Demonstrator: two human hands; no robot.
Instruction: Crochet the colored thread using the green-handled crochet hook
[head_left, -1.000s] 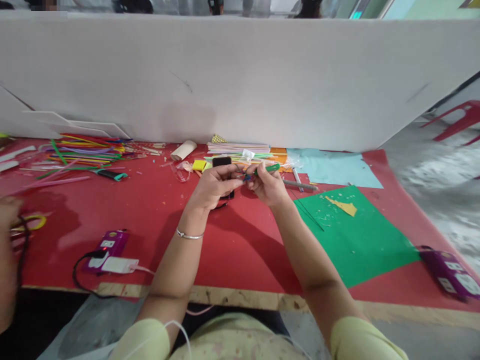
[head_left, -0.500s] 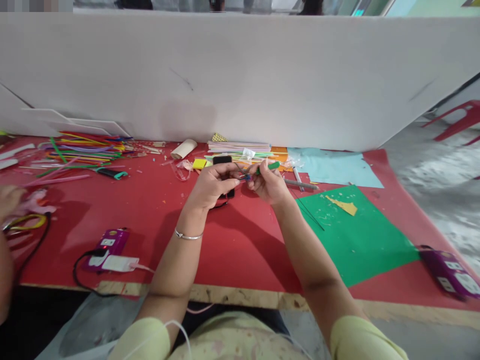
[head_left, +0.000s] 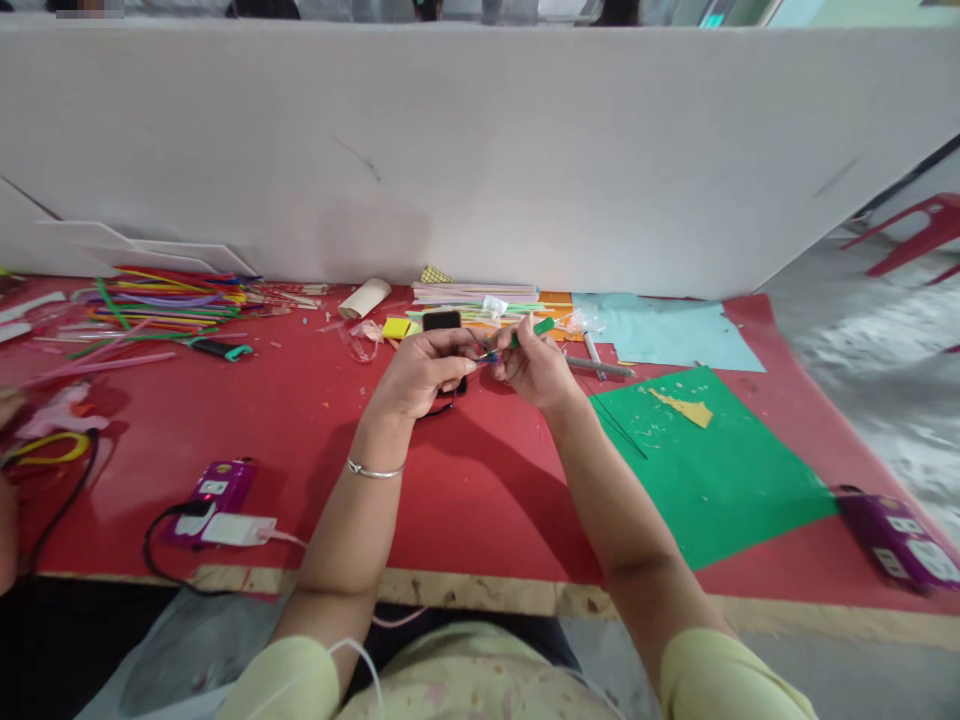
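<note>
A pile of straws point(head_left: 161, 298) is lying at far left, a purple device point(head_left: 217, 490) sitting nearer. The left hand point(head_left: 420, 372) is pinching a small blue-tipped piece point(head_left: 491, 355) to steady it, above the red table point(head_left: 480, 490). The right hand point(head_left: 536, 368) is gripping a green pen point(head_left: 534, 330) (tip angled in, apparently for close work). Green paper point(head_left: 712, 470) is lying to the right.

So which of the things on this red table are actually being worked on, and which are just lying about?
In hand:
- left hand and right hand, meeting over a small thin piece, too small to identify
- green-tipped stick in the right hand

Lying about:
- green paper sheet
- pale blue paper sheet
- heap of coloured straws
- cardboard tube
- purple device
</note>
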